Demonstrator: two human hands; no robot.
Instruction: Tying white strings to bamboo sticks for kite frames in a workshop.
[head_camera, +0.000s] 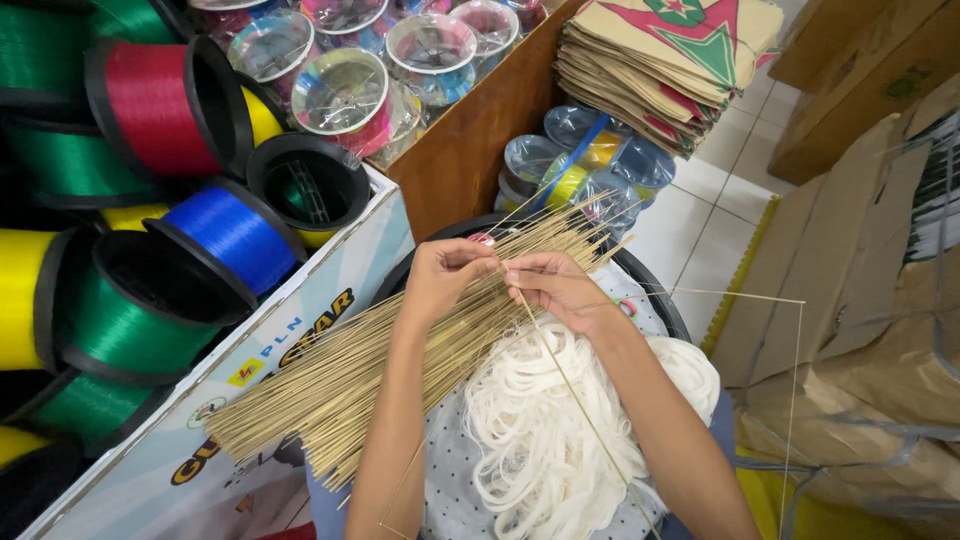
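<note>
I'm watching both hands meeting over the bundle of thin bamboo sticks (400, 350) lying across the lap, above the white string pile (540, 430). Left hand (440, 275) is pinching closed on stick tips; right hand (555, 285) is pinching one loose stick (580, 400), fingertips touching the left's. I'm judging best practice here: keeping pinch near the tips, steadying the bundle, separating one stick without snagging string

Both hands (505, 280) pinching thin sticks (400, 350) above white string (540, 420)
</note>
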